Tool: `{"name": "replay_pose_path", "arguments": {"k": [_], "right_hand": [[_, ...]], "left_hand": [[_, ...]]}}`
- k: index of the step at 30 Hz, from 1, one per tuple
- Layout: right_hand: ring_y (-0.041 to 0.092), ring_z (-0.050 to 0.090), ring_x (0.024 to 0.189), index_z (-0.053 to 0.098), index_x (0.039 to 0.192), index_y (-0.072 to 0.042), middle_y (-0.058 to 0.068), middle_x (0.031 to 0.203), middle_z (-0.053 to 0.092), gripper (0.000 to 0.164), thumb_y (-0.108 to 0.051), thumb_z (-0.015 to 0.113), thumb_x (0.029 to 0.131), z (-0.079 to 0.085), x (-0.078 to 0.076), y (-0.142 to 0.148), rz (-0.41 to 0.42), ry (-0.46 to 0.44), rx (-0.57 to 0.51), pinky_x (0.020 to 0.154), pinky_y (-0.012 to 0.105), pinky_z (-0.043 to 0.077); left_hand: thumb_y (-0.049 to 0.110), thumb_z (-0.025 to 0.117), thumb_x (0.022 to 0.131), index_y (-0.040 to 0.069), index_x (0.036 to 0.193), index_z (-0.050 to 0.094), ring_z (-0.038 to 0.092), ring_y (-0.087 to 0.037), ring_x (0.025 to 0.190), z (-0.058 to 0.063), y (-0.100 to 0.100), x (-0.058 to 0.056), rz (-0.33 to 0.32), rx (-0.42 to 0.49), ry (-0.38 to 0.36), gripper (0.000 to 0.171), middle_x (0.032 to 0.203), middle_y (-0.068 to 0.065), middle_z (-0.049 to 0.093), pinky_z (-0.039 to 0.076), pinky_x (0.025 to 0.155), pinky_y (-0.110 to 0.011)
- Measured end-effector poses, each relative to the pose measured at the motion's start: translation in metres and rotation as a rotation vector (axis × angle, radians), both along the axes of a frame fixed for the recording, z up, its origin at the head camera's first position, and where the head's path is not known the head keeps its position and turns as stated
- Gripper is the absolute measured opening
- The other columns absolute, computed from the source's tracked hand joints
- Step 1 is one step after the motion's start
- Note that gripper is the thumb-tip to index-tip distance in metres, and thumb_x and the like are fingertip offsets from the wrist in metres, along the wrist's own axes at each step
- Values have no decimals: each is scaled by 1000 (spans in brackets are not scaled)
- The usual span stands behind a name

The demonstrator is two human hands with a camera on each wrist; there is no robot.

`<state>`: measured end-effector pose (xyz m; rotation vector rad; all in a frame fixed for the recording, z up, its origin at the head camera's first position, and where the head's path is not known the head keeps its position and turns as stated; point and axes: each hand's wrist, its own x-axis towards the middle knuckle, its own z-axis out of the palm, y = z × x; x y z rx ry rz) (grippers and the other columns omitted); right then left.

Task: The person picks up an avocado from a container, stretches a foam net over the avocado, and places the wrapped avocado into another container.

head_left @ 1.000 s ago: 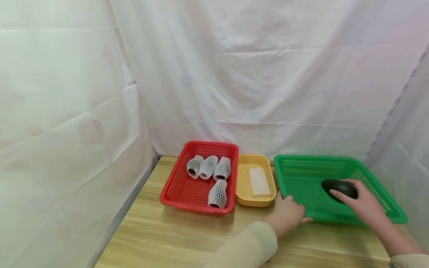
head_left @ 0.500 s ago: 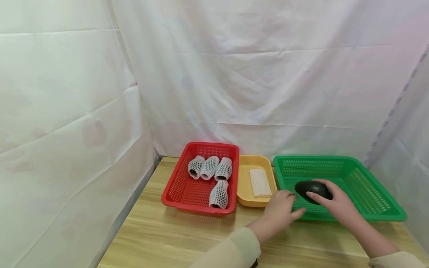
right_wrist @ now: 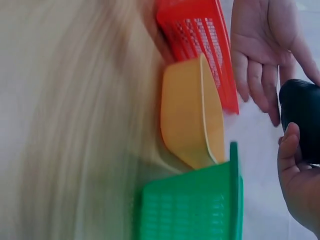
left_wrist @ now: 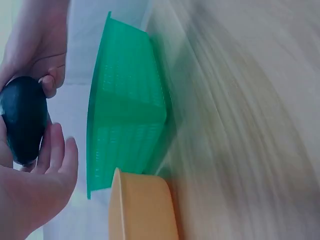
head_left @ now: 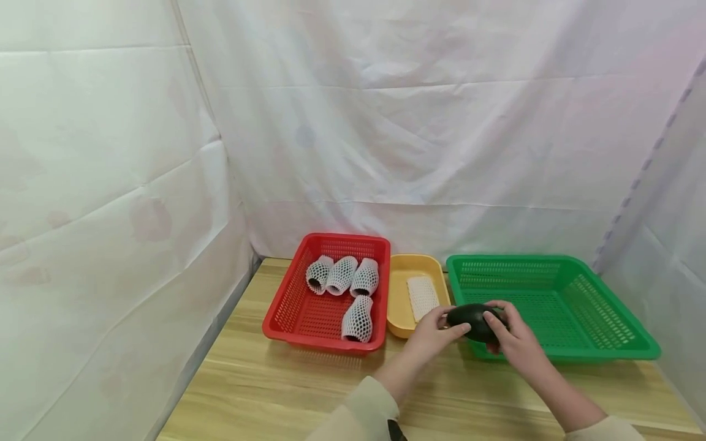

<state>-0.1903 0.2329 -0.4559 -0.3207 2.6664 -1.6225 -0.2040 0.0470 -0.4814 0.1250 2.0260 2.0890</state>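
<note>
A dark, smooth avocado (head_left: 475, 322) is held above the near left corner of the green basket (head_left: 551, 353). My right hand (head_left: 518, 346) grips its right end, thumb on top and fingers around the far side. My left hand (head_left: 427, 337) is at the other end, thumb and fingertips at its surface. In the right wrist view, the left hand (right_wrist: 262, 50) has its fingers stretched out rather straight beside the avocado (right_wrist: 302, 117). The left wrist view shows the avocado (left_wrist: 24, 120) between both hands, with the left fingers (left_wrist: 57, 155) lying along one side.
A red basket (head_left: 292, 335) on the left holds several dark fruits in white foam nets (head_left: 342, 275). Between the baskets stands a yellow tray (head_left: 398, 306) with flat white foam netting (head_left: 422, 295). White cloth walls enclose the wooden table (head_left: 265, 392).
The right hand has carried the avocado leftward from over the green basket. The left hand has left the basket's near left corner and come to the avocado's left end.
</note>
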Motion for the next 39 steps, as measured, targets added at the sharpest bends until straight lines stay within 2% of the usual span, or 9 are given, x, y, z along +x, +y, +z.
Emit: {"name": "replay_pose_path", "arguments": {"k": [4,8,10,15,20,23,27,33,39], "right_hand": [[28,66,81,38,140,0,30,124,52,48,-31,45,105,-8,3,-10,0,-4,-29,65,35,56],[35,60,108,39,142,-3,28,131,50,53,-32,54,101,-13,8,-20,14,-17,22,75,32,54],[36,58,112,37,143,-3,27,133,49,57,-30,60,98,-16,9,-25,24,-44,7,76,31,54],[32,64,94,35,143,-4,25,126,53,62,-26,67,94,-26,15,-36,26,-157,-71,71,34,55],[25,59,67,41,139,-4,12,95,61,64,-37,68,91,-36,18,-47,-22,-238,28,59,37,52],[25,56,61,43,138,-3,9,85,59,67,-42,68,90,-44,18,-52,-43,-265,61,54,36,49],[27,55,58,43,136,-1,11,76,58,67,-42,68,90,-59,21,-57,-55,-315,51,51,35,46],[25,58,51,46,129,2,12,71,63,63,-48,60,94,-86,22,-64,-101,-407,-38,47,36,49],[20,56,45,44,127,7,14,69,67,68,-54,45,98,-106,10,-66,-112,-479,-184,44,33,47]], "left_hand": [[19,70,91,6,120,59,70,-30,88,-6,-11,3,-31,125,-51,33,95,-9,70,55,83,-43],[24,63,96,2,113,57,71,-32,85,-15,-22,6,-61,139,-63,28,86,-17,71,55,83,-42],[26,60,98,1,112,57,71,-31,82,-20,-25,7,-70,142,-66,29,83,-20,70,55,81,-39],[34,54,100,-1,106,58,71,-30,75,-31,-32,12,-47,96,-73,35,80,-24,69,57,77,-41],[45,48,100,0,100,64,69,-25,66,-47,-36,15,-16,-4,-115,48,74,-19,70,57,72,-46],[48,44,101,1,101,68,65,-18,59,-59,-40,15,-15,-60,-130,53,72,-18,70,56,64,-39],[49,46,100,4,107,70,55,-11,49,-76,-46,16,12,-106,-168,51,65,-13,68,45,48,-26],[45,48,100,8,110,69,48,-9,44,-95,-55,15,16,-143,-179,44,60,-1,56,38,41,-21],[38,57,98,6,116,61,55,-11,52,-100,-65,12,-64,-88,-198,37,74,-4,66,42,46,-24]]}}
